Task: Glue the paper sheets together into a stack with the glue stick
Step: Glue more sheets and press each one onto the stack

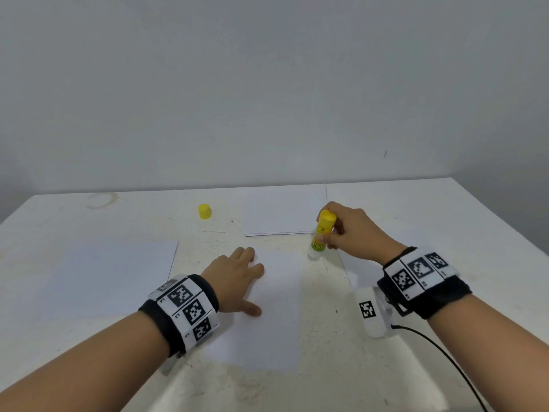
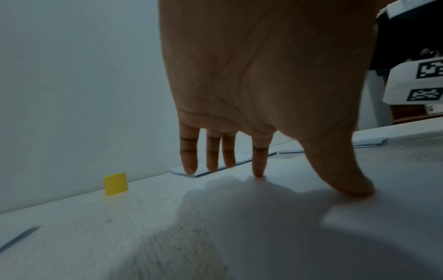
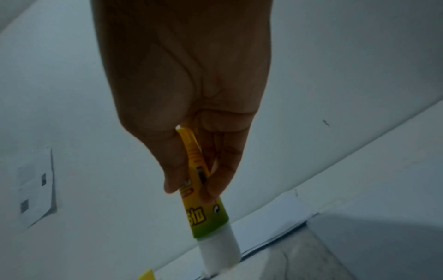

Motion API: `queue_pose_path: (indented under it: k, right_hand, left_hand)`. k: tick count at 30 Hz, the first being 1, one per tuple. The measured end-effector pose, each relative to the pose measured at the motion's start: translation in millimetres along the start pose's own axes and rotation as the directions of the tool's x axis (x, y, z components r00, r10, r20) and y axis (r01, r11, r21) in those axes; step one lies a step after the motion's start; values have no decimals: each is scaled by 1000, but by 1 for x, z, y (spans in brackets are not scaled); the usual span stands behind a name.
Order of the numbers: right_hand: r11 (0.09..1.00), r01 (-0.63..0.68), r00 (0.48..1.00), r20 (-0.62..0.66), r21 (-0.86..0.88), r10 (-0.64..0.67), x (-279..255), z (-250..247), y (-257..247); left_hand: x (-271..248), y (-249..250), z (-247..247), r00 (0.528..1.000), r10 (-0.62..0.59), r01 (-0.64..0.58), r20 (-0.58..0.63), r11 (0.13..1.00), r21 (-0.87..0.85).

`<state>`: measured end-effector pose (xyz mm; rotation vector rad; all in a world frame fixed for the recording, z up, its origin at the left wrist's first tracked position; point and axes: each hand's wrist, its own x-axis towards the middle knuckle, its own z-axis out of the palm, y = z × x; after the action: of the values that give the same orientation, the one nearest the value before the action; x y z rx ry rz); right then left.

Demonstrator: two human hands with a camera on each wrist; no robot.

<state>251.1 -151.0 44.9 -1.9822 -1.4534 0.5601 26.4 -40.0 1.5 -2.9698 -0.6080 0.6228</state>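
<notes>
We hold the glue stick [image 1: 322, 233] in our right hand [image 1: 353, 233], thumb and fingers curled round its yellow barrel. Its long axis stands close to upright, tilted slightly: the yellow base end points up and a little to the right, the exposed white glue end points down and a little to the left. In the right wrist view the white end [image 3: 219, 252] appears to meet the far right corner of the centre sheet [image 1: 267, 307]; actual contact cannot be confirmed from the head view.

Our left hand [image 1: 237, 278] lies flat on the left part of that sheet, fingers straight and spread. The left wrist view shows the fingertips [image 2: 258, 171] and thumb pressed on the paper, gripping nothing.

The centre sheet lies on the white table [image 1: 445, 209], long axis running near to far. A second sheet [image 1: 104, 278] lies to the left, just beside it. A small stack of sheets [image 1: 279, 212] lies at the far edge, just beyond the glue stick.

The yellow cap [image 1: 204, 211] stands upright on the table, far left of centre, well apart from the stick.

A black cable [image 1: 439, 355] trails from the right wrist unit toward the near right.
</notes>
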Motion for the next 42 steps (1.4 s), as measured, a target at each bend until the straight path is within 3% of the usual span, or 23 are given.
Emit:
queue_pose_path:
  k: [6,16,19,30,42]
  right_hand:
    - [998,14,1000,-26,56,-13,19,25,-8]
    - [997,75,996,44,2,-75,50,74,-28]
    - [996,82,993,83,-21,-80,55,83,-34]
    - [959,217,926,351,-185,-142,14,44,-13]
    - [944,261,859,495,-201,-132,-34,14,5]
  left_hand:
    - [-1,2,3,998,-56,58,14,987,-149]
    - [-3,-7,7,996,-86,87,16,995,-53]
    - [-4,-11,9,996,-68,73,51,992,-108]
    - [3,-26,12,999,-49,51,14,969,-242]
    - [6,-35,14,999,-21,28,46,985,-173]
